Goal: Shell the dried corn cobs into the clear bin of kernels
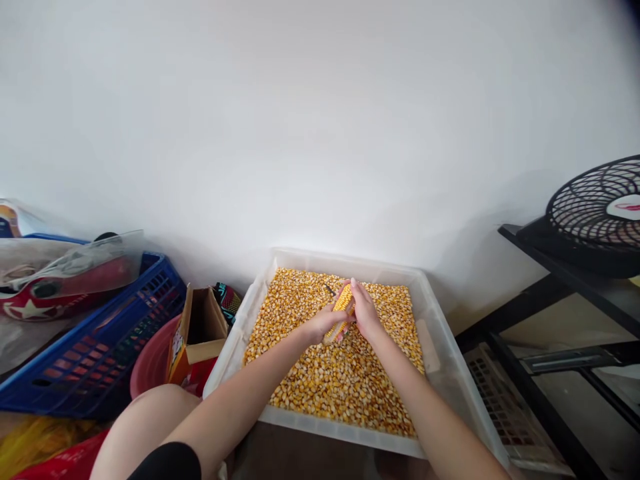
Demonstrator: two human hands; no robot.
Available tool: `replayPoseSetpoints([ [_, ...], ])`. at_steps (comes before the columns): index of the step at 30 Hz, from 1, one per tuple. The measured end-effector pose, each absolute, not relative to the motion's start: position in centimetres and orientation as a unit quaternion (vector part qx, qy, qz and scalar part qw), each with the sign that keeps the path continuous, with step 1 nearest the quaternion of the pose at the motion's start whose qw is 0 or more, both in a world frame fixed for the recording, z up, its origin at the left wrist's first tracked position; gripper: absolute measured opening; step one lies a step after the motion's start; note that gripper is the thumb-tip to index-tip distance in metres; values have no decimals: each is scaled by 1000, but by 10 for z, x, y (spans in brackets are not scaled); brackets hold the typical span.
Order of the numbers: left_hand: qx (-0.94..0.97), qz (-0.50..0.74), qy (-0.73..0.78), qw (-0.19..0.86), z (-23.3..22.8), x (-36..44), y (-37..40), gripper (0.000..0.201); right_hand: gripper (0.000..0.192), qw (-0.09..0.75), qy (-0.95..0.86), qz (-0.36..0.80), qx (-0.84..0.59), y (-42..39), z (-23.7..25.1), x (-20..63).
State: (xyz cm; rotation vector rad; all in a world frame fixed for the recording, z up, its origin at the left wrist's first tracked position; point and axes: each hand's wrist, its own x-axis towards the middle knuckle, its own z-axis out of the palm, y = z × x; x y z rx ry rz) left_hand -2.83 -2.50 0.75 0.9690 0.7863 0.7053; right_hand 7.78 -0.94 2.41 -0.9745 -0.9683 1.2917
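Observation:
An ear of corn (342, 305) with yellow kernels is held tilted over a translucent plastic bin (345, 433). My left hand (325, 323) is wrapped round its lower part, the thumb lying across the cob. Around the upper end of the ear, my right hand (366, 309) is closed, with its thumb near the tip. Loose corn kernels (340, 387) cover the bin's floor beneath both hands. A small dark object (329, 291) sticks up just beyond the ear; I cannot make out what it is.
To the left stand a blue crate (100, 353) with bagged items, a pink basin (153, 353) and an open cardboard box (204, 327). On the right, a black fan (595, 207) rests on a black metal frame (540, 393). A white wall (320, 133) rises behind the bin.

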Motion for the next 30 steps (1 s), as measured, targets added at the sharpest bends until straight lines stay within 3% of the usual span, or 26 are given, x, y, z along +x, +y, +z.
replayPoseSetpoints([
  [8,430,339,361,755,15,-22,-28,16,43,603,-370,553,-440,-12,31,74],
  [14,471,362,393,702,16,-18,-30,15,31,593,-385,549,-446,-6,25,77],
  [24,468,364,395,702,16,-16,-35,15,43,607,-380,544,-437,-9,29,77],
  [30,504,364,419,662,12,-16,-32,13,32,588,-415,518,-462,-2,20,82],
])
